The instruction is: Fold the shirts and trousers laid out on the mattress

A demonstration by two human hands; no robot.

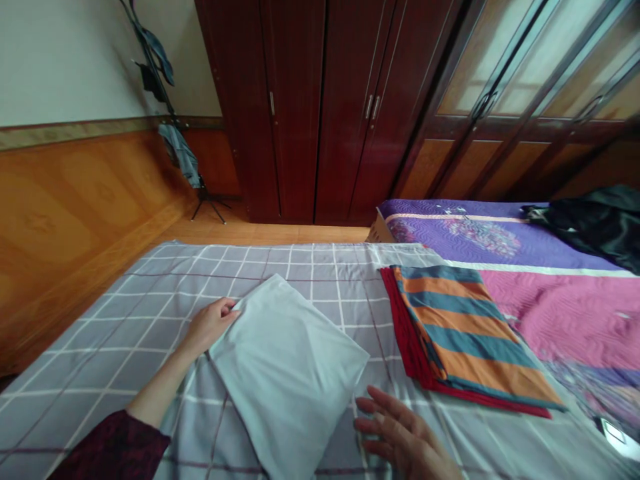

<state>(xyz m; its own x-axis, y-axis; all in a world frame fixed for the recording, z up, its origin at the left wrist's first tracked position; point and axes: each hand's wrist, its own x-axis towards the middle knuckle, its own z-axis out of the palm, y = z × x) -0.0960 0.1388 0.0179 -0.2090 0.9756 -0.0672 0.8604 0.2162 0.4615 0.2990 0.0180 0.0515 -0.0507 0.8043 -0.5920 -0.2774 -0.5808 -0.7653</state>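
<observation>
**Pale cloth spreading over a checked bed while the left hand is pinching its edge**

Taking the pale cloth [290, 367] as the centre of a dial, with twelve pointing to the far side of the room, it is lying flat and cornerwise on the near part of a bed [145, 320]. A grey sheet with white and dark red lines is covering the bed and creasing around the cloth. At ten o'clock the left hand [213, 325] is pinching the cloth's edge between thumb and fingers, a dark red sleeve [113, 447] trailing behind it. At four o'clock the right hand [397, 437] is hovering just beside the cloth, fingers loosely spread and holding nothing.

At three o'clock an orange-and-blue striped cloth [465, 323] is lying folded on top of a red cloth [404, 343]. At two o'clock purple and pink bedding [550, 307] is stretching away, a black heap [600, 223] resting on it.

At twelve a dark red wardrobe [295, 133] is standing shut beyond a strip of wooden floor [280, 233]. Panelled doors [475, 160] are lining one o'clock. At eleven a coat stand [201, 191] is bearing hung items, and at ten wood panelling [85, 220] is running beneath a white wall [65, 60].
</observation>
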